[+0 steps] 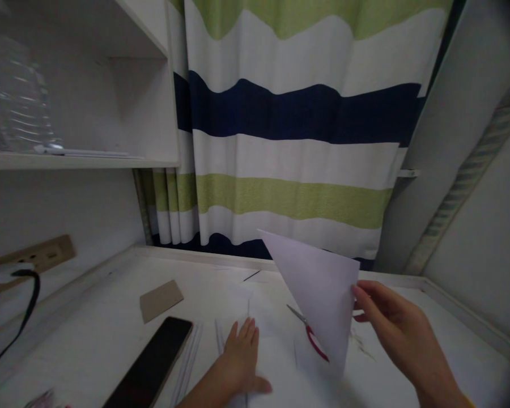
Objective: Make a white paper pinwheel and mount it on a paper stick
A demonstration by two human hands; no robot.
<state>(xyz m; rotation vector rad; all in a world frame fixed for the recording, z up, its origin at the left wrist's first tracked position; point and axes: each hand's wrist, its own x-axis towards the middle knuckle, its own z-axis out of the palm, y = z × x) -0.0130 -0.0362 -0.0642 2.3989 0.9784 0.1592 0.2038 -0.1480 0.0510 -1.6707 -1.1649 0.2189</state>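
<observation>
A white sheet of paper (323,289) stands raised and tilted over the right part of the desk. My right hand (393,320) pinches its right edge between thumb and fingers. My left hand (243,357) lies flat with the thumb spread, pressed on white paper on the desk; the outline of that paper is hard to make out. Between my hands lie scissors (308,331) with red handles, close to the raised sheet's lower left edge. Narrow folded white paper strips (187,362) rest left of my left hand.
Left of the strips lies a black phone (153,360), with a brown card (160,300) behind it. A plug with a black cable (34,294) sits in the wall socket (53,253). A shelf (89,161) overhangs the left; a striped curtain (293,158) hangs behind.
</observation>
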